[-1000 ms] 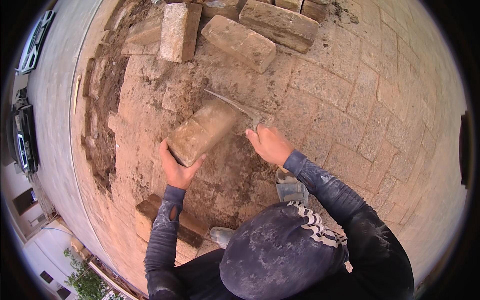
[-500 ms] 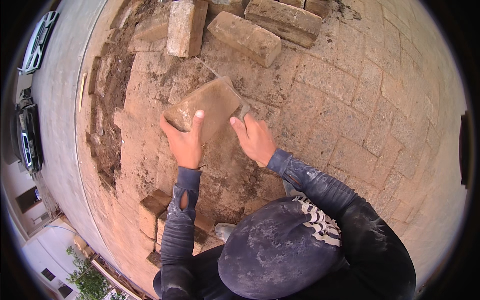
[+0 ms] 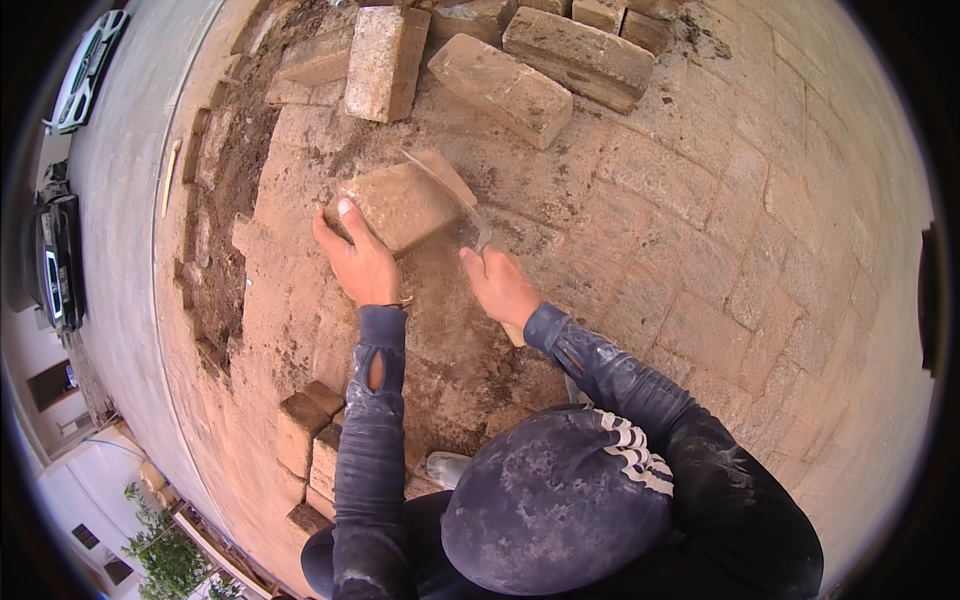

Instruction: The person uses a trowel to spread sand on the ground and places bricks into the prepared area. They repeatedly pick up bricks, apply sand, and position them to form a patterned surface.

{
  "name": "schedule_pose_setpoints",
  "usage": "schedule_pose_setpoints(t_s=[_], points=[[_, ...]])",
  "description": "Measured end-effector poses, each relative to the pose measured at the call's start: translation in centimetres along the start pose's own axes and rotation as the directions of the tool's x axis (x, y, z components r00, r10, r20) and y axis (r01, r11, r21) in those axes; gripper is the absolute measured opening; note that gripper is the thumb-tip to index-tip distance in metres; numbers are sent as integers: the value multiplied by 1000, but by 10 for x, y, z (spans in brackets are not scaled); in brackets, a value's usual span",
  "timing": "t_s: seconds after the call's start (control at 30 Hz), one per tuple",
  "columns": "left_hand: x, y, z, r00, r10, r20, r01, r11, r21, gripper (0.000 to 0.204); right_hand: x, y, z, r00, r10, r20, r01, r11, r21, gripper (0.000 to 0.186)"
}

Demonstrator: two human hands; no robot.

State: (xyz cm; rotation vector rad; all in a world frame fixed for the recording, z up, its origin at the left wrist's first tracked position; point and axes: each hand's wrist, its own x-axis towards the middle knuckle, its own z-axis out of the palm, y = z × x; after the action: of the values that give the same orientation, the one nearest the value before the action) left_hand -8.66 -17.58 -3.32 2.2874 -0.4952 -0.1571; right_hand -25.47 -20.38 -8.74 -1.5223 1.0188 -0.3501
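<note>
Much outdoor paving (image 3: 690, 310) underlies left fingers (image 3: 327, 235) gripping a brick (image 3: 405, 208), right fingers (image 3: 497, 266) a trowel (image 3: 448, 182).

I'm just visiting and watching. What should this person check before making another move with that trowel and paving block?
1. Left hand gripping the paving block: ok, thumb on top near its left end.
2. Right hand gripping the trowel: ok, fist around the handle.
3. Left hand clear of the blade: ok, they are at opposite ends of the block.
4. Blade touching the block: cannot tell; they overlap in view.
5. Block resting on the ground: cannot tell; its underside is hidden.
</note>
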Motion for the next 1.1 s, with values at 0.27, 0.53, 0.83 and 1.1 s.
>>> schedule_pose_setpoints(t_s=[0.27,0.53,0.83,1.1], points=[[15,-4,9,990,104,-92,-98,993,63,70,23,-15,-24,958,226,178,-246,965,95,54],[13,-3,15,977,185,-103,-187,982,-3,55,1,3,-7,999,-19,43,23,994,-106,56],[8,22,31,971,124,-204,-128,992,-7,48,-10,-32,-27,940,309,144,-326,937,123,51],[-2,44,47,961,133,-242,-136,991,4,44,-12,-30,-27,926,348,148,-378,860,344,48]])
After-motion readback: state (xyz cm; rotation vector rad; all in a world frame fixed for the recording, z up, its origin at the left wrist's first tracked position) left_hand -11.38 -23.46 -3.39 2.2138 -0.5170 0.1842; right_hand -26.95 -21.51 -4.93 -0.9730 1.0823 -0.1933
